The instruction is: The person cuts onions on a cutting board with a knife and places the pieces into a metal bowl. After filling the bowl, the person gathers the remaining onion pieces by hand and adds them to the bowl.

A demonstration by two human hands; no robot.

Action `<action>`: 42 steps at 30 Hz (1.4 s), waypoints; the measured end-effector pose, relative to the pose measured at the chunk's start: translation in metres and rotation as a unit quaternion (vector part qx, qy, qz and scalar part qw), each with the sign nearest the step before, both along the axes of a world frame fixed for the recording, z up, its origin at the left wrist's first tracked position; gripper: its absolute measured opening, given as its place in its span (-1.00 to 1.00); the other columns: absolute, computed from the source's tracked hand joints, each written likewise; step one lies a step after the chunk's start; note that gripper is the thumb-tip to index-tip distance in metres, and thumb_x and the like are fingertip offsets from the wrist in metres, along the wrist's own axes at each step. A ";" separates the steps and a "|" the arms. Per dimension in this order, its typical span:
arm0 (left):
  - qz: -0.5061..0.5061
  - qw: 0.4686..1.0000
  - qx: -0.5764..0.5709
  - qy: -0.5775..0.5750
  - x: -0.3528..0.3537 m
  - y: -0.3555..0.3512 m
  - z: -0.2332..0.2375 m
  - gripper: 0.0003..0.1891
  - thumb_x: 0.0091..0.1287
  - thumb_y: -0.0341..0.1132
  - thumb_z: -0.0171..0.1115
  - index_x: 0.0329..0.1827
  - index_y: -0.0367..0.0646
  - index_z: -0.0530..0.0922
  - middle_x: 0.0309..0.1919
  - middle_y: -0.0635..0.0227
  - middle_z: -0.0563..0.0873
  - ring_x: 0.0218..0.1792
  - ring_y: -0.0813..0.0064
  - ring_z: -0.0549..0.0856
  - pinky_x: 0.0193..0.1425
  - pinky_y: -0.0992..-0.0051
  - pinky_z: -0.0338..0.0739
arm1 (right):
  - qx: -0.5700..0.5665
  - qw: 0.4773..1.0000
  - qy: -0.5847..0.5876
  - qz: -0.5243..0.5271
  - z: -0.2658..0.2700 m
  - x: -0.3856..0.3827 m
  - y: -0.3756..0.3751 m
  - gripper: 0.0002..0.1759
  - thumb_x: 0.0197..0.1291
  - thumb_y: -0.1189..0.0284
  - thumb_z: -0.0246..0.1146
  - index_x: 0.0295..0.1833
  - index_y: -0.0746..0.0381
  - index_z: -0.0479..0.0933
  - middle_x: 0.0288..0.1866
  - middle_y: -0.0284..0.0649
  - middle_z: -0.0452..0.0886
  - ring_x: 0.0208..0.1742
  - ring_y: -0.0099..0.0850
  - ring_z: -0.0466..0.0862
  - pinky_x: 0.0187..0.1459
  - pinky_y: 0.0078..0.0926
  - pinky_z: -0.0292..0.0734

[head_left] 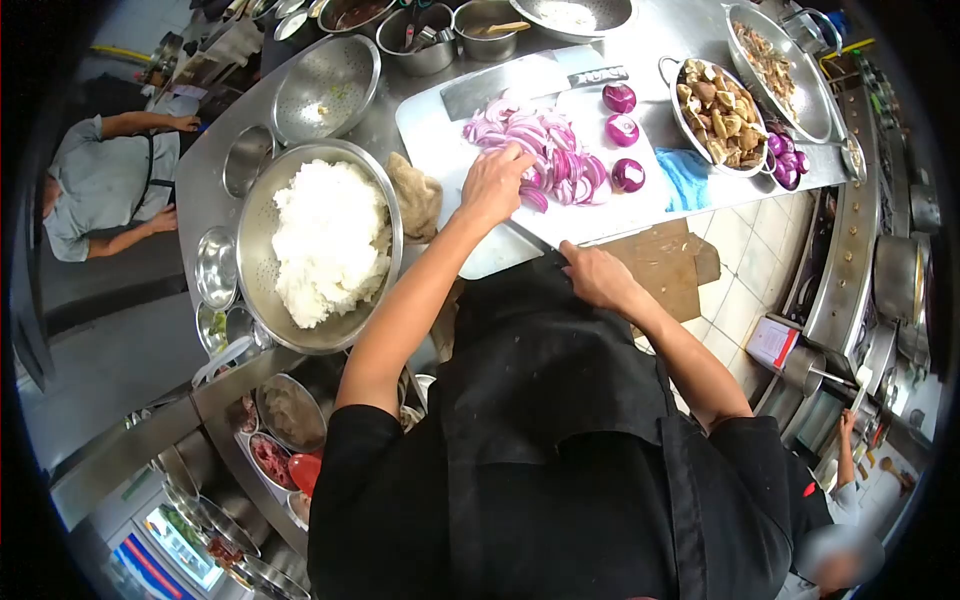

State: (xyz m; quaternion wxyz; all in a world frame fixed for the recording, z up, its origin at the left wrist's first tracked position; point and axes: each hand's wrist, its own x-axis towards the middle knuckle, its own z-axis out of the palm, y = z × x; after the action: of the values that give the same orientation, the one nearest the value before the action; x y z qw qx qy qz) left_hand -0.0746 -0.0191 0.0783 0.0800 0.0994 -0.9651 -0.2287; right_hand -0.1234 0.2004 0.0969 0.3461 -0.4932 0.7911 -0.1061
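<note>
My left hand (497, 185) is on the white cutting board (425, 125), its fingers bent together over the near left edge of a pile of sliced red onion (560, 165). Beside the board's near edge, my right hand (600, 277) is closed round a knife (532, 236); its handle is mostly hidden and part of the blade shows. Several peeled whole red onions (627, 176) line the right side of the board. Across its far side lies a wide-bladed cleaver (505, 85).
Left of the board stand a colander of white rice (330, 245) and a brown cloth (412, 200). A bowl of mushrooms (720, 112), a blue cloth (683, 180) and more red onions (788, 162) are to the right. Co-workers (115, 185) are at both sides.
</note>
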 end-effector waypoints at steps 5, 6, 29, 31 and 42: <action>0.144 0.984 0.103 0.027 0.015 -0.005 0.022 -0.65 -0.01 -0.62 0.25 -0.13 -0.10 0.60 -0.22 0.23 0.65 -0.15 0.14 0.60 -0.09 0.23 0.45 | -0.025 0.999 0.004 -0.024 -0.011 -0.018 -0.001 -0.74 0.21 0.44 0.12 -0.02 0.29 0.33 -0.40 0.20 0.60 -0.26 0.17 0.62 -0.20 0.09 0.48; 0.191 0.972 0.107 0.080 0.024 -0.007 0.018 -0.64 0.00 -0.67 0.23 -0.11 -0.14 0.57 -0.16 0.22 0.63 -0.15 0.14 0.59 -0.05 0.24 0.46 | -0.026 1.000 0.001 -0.016 -0.015 -0.023 -0.002 -0.74 0.21 0.44 0.12 -0.02 0.29 0.33 -0.40 0.20 0.60 -0.26 0.17 0.62 -0.20 0.09 0.48; 0.203 0.956 0.134 0.162 0.072 0.038 -0.031 -0.71 0.13 -0.63 0.18 -0.08 -0.21 0.48 -0.10 0.19 0.47 -0.11 0.14 0.59 -0.08 0.26 0.50 | -0.033 0.991 0.103 0.074 -0.009 -0.014 -0.059 -0.63 -0.03 0.64 0.07 -0.03 0.39 0.25 -0.48 0.20 0.59 -0.37 0.13 0.65 -0.27 0.02 0.54; 0.200 0.954 0.132 0.179 0.073 0.036 -0.031 -0.70 0.12 -0.64 0.18 -0.08 -0.21 0.49 -0.09 0.19 0.48 -0.11 0.15 0.59 -0.08 0.26 0.50 | -0.046 0.989 0.100 0.096 0.005 -0.017 -0.069 -0.60 -0.05 0.65 0.08 -0.01 0.41 0.25 -0.47 0.19 0.59 -0.38 0.12 0.65 -0.28 0.01 0.54; 0.208 0.940 0.157 0.219 0.074 0.038 -0.038 -0.79 0.16 -0.56 0.15 -0.15 -0.17 0.47 -0.19 0.23 0.47 -0.13 0.15 0.55 -0.13 0.22 0.46 | -0.049 0.989 0.120 0.070 -0.001 -0.004 -0.075 -0.68 0.02 0.63 0.01 -0.04 0.42 0.29 -0.47 0.24 0.58 -0.39 0.15 0.64 -0.29 0.05 0.51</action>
State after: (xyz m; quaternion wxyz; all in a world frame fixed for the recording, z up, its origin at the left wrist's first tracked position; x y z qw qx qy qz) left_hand -0.0002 0.0187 0.0408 0.3181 0.2566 -0.8337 -0.3714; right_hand -0.1274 0.1257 0.0956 0.2302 -0.5726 0.7845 -0.0602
